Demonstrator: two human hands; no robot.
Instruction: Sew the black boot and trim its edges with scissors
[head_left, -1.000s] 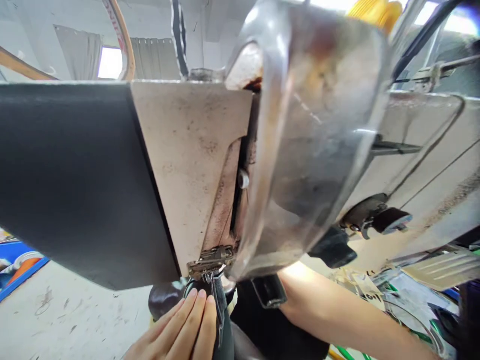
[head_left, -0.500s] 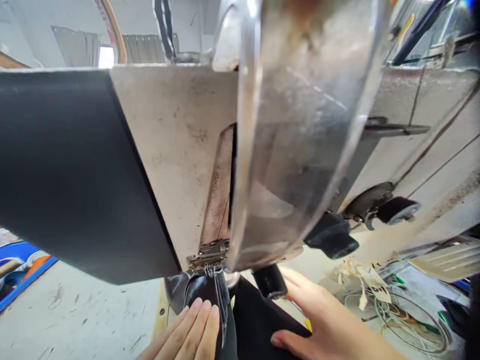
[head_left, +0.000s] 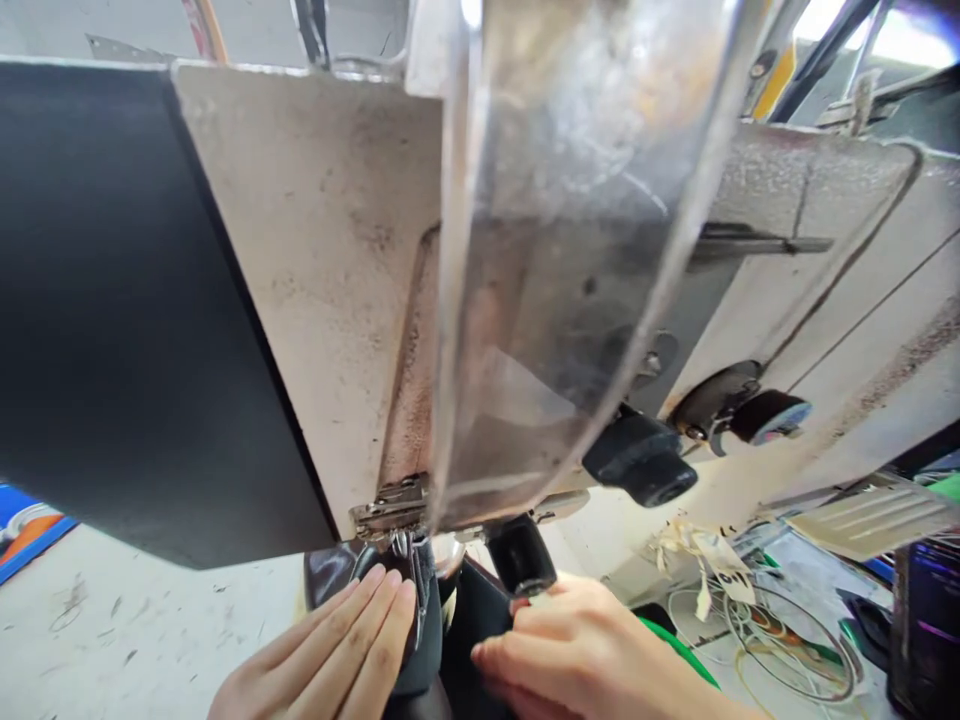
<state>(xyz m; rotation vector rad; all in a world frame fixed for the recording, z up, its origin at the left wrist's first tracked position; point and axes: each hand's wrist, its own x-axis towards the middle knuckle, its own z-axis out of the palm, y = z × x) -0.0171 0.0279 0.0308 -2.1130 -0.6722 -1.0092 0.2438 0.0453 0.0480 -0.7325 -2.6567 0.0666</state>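
A scuffed pale table (head_left: 112,630) carries black leather (head_left: 427,640).

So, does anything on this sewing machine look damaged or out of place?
The machine's cream body is stained with brown, rust-like marks, darkest along the slot above the presser foot, and the clear guard is scuffed and cloudy. Loose paper tags lie on the table. Left hand and right hand rest on dark material; nothing looks broken.

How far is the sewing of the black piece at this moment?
Done: the black piece is already placed under the presser foot of the sewing machine. In hand: the left hand presses it flat beside the foot and the right hand grips its other side. Left: a finished seam cannot be seen, so how much remains is unclear.
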